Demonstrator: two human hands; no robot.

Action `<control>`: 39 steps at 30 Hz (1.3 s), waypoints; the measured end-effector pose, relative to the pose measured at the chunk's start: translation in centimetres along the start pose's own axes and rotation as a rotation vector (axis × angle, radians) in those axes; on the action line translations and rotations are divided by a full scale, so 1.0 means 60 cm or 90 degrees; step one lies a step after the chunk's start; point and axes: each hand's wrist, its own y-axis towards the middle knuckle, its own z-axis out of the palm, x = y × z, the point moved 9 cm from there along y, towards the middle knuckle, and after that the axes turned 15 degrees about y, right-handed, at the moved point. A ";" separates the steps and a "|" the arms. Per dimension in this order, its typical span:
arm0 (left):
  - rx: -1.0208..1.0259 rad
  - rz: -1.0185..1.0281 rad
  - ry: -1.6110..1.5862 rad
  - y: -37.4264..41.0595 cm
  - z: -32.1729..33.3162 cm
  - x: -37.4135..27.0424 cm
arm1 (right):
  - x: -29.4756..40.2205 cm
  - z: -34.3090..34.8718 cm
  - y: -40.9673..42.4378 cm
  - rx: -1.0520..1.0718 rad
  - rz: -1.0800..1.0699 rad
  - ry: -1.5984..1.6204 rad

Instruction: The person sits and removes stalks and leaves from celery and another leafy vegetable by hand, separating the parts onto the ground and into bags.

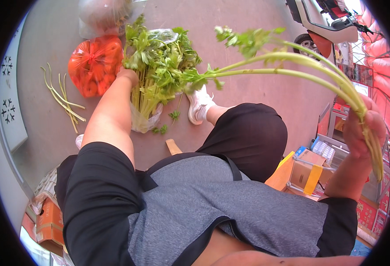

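Observation:
My right hand (pixel 364 129) is raised at the right and grips several pale green celery stalks (pixel 291 57) near their lower end. The stalks arch leftward, and their leafy tops hang near the bunch on the floor. A large bunch of leafy celery (pixel 161 63) lies before me, its stalk ends in a clear plastic bag (pixel 148 121). My left hand (pixel 128 77) is at the left side of this bunch, beside a knotted red plastic bag (pixel 95 65) full of rounded produce. The fingers of that hand are mostly hidden, so its grip is unclear.
Loose bare stalks (pixel 63 99) lie on the floor at the left, and leaf scraps (pixel 160 129) lie near my feet. A clear bag (pixel 105 15) stands at the far side. A cardboard box (pixel 306 168) sits at the right, below a parked vehicle (pixel 328 30).

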 end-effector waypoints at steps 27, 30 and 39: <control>0.013 -0.080 -0.233 -0.151 0.036 0.051 | 0.023 -0.043 0.066 0.036 -0.008 0.034; 0.065 -0.113 -0.252 -0.154 0.028 0.057 | 0.079 -0.077 0.008 -0.005 -0.074 0.031; 0.097 -0.107 -0.218 -0.162 -0.001 -0.001 | 0.018 -0.037 0.072 0.063 -0.173 0.097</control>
